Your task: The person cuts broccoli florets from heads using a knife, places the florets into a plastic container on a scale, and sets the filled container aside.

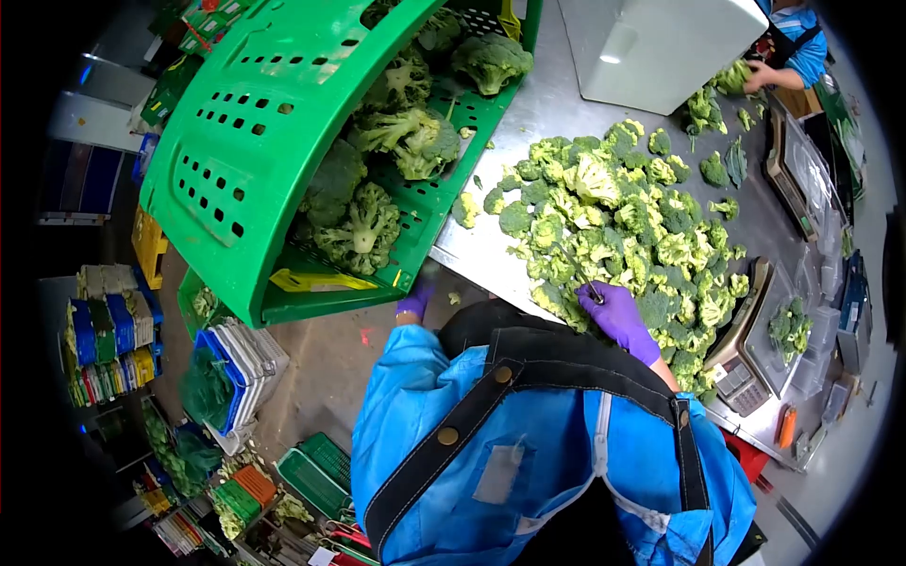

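My right hand (pixel 620 323), in a purple glove, is closed around the dark handle of a knife (pixel 595 294), whose thin blade points into a broad pile of cut broccoli florets (pixel 651 236) on the steel table (pixel 477 226). My left hand (pixel 416 300), gloved in purple too, is low beside the bottom corner of a large green crate (pixel 222 179). It is blurred and its fingers are hard to make out. The crate lies tipped, its opening towards the table, with several whole broccoli heads (pixel 363 226) inside.
A white bin (pixel 661 57) stands at the table's far side. Two scales (pixel 741 377) line the right edge, near clear plastic tubs (pixel 823 344) and an orange-handled tool (pixel 786 426). A co-worker's hand (pixel 760 77) holds greens at top right. Stacked crates (pixel 241 373) stand on the floor at left.
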Demonstrator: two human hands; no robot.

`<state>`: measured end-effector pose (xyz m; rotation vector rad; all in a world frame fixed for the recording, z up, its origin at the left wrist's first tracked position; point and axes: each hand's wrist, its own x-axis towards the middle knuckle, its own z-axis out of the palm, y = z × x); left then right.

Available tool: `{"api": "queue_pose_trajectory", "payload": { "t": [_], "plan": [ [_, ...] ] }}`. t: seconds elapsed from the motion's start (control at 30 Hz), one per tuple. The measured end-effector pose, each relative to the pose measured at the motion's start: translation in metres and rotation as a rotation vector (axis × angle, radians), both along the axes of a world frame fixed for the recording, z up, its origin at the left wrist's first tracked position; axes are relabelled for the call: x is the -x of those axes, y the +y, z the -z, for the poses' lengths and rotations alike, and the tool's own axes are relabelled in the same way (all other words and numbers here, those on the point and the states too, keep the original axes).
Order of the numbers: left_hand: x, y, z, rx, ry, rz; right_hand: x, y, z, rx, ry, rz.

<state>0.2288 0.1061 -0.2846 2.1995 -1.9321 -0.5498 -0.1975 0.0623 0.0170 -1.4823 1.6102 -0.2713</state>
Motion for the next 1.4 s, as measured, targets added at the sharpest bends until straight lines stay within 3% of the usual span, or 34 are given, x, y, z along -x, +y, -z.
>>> {"api": "queue_pose_trajectory", "payload": {
  "t": [0.13,0.2,0.27,0.3,0.37,0.43,0.53,0.6,0.63,0.73,0.8,0.83,0.93,1.0,1.07,1.17,1.27,1.3,1.37,1.4],
  "plan": [
    [0.038,-0.065,-0.034,-0.179,0.179,-0.242,0.002,0.004,-0.003,0.054,-0.023,-0.026],
    [0.052,-0.066,-0.051,-0.313,0.260,-0.223,0.003,0.002,-0.005,-0.049,-0.061,0.041],
    [0.072,-0.056,-0.086,-0.556,0.299,0.042,0.008,0.003,-0.001,-0.014,-0.061,0.063],
    [0.083,-0.057,-0.131,-0.669,0.233,0.511,0.010,0.003,-0.001,0.008,-0.106,0.114],
    [0.092,-0.039,-0.164,-0.750,0.469,0.593,0.013,0.003,0.008,0.065,-0.136,0.199],
    [0.135,-0.070,-0.252,-0.721,0.212,0.728,0.013,-0.001,0.004,0.040,-0.158,0.262],
    [0.183,-0.108,-0.279,-0.439,1.054,0.255,0.012,-0.004,0.008,0.068,-0.237,0.369],
    [0.226,-0.141,-0.297,0.087,0.799,0.363,0.006,-0.008,-0.010,0.018,-0.426,0.542],
    [0.243,-0.159,-0.285,0.346,0.531,0.507,0.008,-0.009,-0.008,0.027,-0.449,0.556],
    [0.292,-0.199,-0.280,0.332,0.266,0.626,0.015,-0.012,-0.007,0.078,-0.473,0.575],
    [0.302,-0.223,-0.256,0.228,0.364,0.632,0.018,-0.010,-0.007,0.115,-0.474,0.573],
    [0.296,-0.235,-0.237,0.346,0.539,0.620,0.019,-0.009,-0.010,0.078,-0.492,0.608],
    [0.272,-0.237,-0.276,-0.338,1.416,0.244,0.025,-0.009,-0.012,0.042,-0.531,0.670],
    [0.257,-0.221,-0.272,-0.446,1.944,0.136,0.025,-0.011,-0.018,0.039,-0.674,0.660],
    [0.242,-0.199,-0.261,-0.575,2.209,0.059,0.017,-0.023,-0.033,0.065,-0.729,0.593],
    [0.242,-0.165,-0.272,-0.591,2.195,0.089,0.005,-0.043,-0.040,-0.024,-0.895,0.520],
    [0.247,-0.149,-0.284,-0.495,1.735,0.164,-0.002,-0.052,-0.043,-0.083,-0.910,0.542],
    [0.247,-0.146,-0.293,-0.496,1.734,0.165,-0.002,-0.052,-0.039,-0.015,-0.870,0.587],
    [0.246,-0.142,-0.308,-0.206,1.348,0.341,0.001,-0.052,-0.047,0.016,-0.820,0.623],
    [0.247,-0.139,-0.313,-0.208,1.346,0.337,0.000,-0.051,-0.047,0.011,-0.822,0.624]
  ]
}}
